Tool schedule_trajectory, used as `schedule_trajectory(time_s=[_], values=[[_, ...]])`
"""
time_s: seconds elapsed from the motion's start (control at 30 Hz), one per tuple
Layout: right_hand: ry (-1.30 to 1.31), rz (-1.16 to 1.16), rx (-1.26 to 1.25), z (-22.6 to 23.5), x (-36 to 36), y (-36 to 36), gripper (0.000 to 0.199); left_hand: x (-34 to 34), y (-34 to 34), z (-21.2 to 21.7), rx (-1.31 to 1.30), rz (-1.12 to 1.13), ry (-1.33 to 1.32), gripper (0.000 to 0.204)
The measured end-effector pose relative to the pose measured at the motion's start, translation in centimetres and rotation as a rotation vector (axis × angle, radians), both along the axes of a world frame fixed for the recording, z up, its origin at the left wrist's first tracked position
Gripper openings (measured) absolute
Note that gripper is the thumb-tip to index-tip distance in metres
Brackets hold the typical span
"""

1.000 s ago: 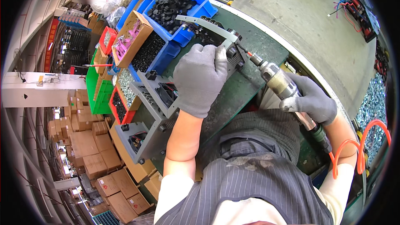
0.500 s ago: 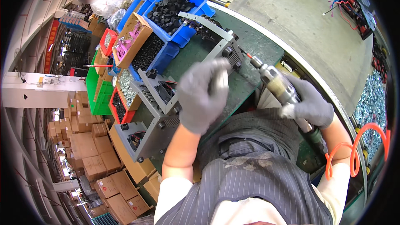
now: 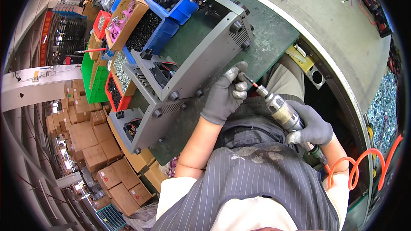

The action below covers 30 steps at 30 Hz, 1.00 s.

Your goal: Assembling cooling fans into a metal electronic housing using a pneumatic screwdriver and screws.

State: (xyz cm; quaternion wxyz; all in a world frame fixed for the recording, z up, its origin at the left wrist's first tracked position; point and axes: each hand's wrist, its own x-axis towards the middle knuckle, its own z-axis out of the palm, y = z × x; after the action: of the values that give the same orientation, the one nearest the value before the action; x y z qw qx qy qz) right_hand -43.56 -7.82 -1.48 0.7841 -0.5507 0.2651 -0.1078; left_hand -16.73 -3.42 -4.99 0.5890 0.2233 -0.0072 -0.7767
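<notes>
left hand – grey knit glove | right hand – same | short white sleeves, grey pinstriped apron

The case lies on the desk, bins behind and left of it. The left hand sits at its near edge; the driver lies right, its tip seemingly touching the fingers.

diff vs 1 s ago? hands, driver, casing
The left hand came off the top of the grey metal casing, moved down toward the body, and now pinches at the bit tip of the pneumatic screwdriver. The driver pulled back from the casing. The right hand still grips it; the parts bins are unchanged.
</notes>
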Motion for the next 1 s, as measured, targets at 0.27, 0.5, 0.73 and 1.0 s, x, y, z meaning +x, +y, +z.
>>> schedule_trajectory(time_s=[0.27,0.5,0.73,1.0], values=[[-0.001,0.036,0.021,-0.5,0.2,0.2,0.089,-0.8,0.6,1.3,0.16,0.115,-0.261,0.029],[-0.053,0.019,0.056,-0.7,0.5,0.2,0.087,-0.7,0.7,1.9,-0.02,0.056,-0.536,0.032],[-0.032,0.086,-0.007,-0.9,-0.2,-0.6,0.083,-0.8,0.2,3.8,0.001,-0.046,-0.862,0.031],[-0.007,0.03,0.04,-0.7,0.0,-2.1,0.076,-1.2,0.4,8.0,-0.258,-0.205,-1.316,0.041]])
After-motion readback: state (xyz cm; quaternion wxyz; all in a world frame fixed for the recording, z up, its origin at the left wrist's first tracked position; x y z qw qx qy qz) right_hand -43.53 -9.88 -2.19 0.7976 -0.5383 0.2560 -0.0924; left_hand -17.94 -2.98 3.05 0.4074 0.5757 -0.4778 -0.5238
